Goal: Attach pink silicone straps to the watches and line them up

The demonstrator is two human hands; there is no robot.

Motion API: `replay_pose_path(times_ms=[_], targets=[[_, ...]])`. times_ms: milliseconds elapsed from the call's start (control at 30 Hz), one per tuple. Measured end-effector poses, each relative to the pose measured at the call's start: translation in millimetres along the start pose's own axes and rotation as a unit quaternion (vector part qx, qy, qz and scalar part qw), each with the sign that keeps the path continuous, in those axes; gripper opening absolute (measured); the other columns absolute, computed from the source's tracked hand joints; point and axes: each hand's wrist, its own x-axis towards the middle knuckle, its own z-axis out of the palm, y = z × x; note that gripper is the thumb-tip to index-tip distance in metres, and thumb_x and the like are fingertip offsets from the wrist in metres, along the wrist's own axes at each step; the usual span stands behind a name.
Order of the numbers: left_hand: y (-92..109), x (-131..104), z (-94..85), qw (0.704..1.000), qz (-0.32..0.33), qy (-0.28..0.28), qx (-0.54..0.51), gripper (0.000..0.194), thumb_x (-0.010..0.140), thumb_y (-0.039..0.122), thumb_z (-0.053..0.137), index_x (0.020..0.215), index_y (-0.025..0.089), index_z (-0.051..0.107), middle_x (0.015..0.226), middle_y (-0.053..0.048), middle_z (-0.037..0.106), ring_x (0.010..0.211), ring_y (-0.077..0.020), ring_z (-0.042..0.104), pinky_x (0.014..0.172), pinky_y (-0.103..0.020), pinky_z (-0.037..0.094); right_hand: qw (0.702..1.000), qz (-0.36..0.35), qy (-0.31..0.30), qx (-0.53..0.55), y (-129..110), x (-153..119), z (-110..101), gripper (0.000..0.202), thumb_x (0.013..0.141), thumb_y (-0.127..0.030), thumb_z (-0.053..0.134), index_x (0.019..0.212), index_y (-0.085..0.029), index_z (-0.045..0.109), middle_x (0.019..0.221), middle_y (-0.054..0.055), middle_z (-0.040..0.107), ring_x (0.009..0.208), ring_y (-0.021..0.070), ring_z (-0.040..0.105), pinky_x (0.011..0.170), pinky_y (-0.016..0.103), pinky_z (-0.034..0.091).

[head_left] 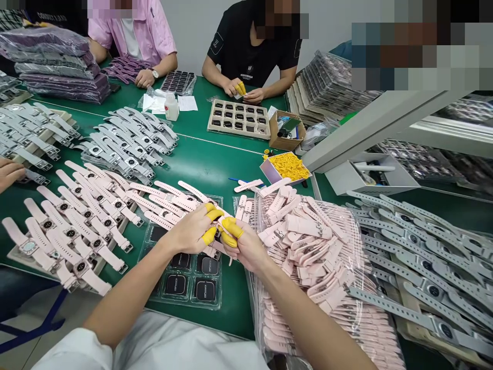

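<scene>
My left hand and my right hand meet above the green table, with yellow finger cots on several fingers. Both are closed on a pink watch strap, mostly hidden by the fingers; whether a watch case is on it I cannot tell. Below them lies a clear plastic tray with black square watch cases in its pockets. Pink-strapped watches lie across the tray's far part. Close to my right hand is a heap of loose pink straps on plastic-bagged ones.
Finished-looking pink watches fill a tray at left, with grey-blue watches behind. Grey-strapped watches lie at right. A box of yellow finger cots stands ahead. Across the table, a person in black handles something near a compartment tray.
</scene>
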Motion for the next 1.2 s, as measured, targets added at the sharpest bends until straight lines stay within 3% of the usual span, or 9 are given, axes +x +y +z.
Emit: replay_pose_path(times_ms=[267,400,633,1000,1200], targets=[[-4.3,-1.4,4.3,0.993,-0.010,0.028,-0.110,0.042,0.104,0.030,0.037,0.138,0.016,0.055,0.127,-0.016,0.062,0.118,-0.0291,0.060,0.105,-0.047,0.052,1.000,-0.028,0.006,0.012,0.7,1.1,3.8,0.042,0.081,-0.052,0.082,0.078,-0.021,0.055,0.046,-0.010,0.046,0.036,0.0052,0.028,0.036,0.017,0.026],[-2.6,-0.7,2.8,0.995,0.001,0.030,-0.093,0.043,0.105,0.028,0.035,0.141,0.017,0.054,0.130,-0.016,0.062,0.122,-0.0292,0.059,0.108,-0.047,0.050,0.999,-0.014,0.004,0.031,-1.3,0.8,3.8,0.043,0.081,-0.052,0.083,0.076,-0.020,0.055,0.047,-0.008,0.046,0.037,0.0050,0.030,0.036,0.017,0.026],[0.6,2.8,3.1,0.999,-0.023,0.009,0.022,0.033,0.099,0.025,0.042,0.120,0.015,0.066,0.113,-0.014,0.065,0.110,-0.0291,0.059,0.099,-0.046,0.055,1.000,-0.008,-0.014,0.017,-1.0,0.8,2.4,0.047,0.081,-0.059,0.083,0.076,-0.019,0.058,0.046,-0.007,0.047,0.037,0.0053,0.028,0.037,0.018,0.025],[-2.9,-0.9,3.4,0.999,-0.019,0.010,-0.039,0.036,0.104,0.026,0.035,0.125,0.015,0.061,0.116,-0.014,0.063,0.109,-0.0274,0.059,0.097,-0.044,0.054,1.000,-0.017,-0.007,-0.002,0.9,1.6,0.8,0.048,0.082,-0.061,0.081,0.077,-0.020,0.057,0.045,-0.007,0.049,0.037,0.0059,0.030,0.037,0.018,0.028],[-4.2,-1.1,3.9,0.990,-0.021,0.020,-0.135,0.037,0.106,0.030,0.034,0.129,0.018,0.060,0.118,-0.013,0.065,0.109,-0.0263,0.062,0.099,-0.045,0.054,0.998,-0.041,-0.005,-0.041,3.2,1.2,0.1,0.045,0.083,-0.060,0.079,0.081,-0.020,0.058,0.046,-0.007,0.052,0.037,0.0069,0.032,0.036,0.018,0.029]])
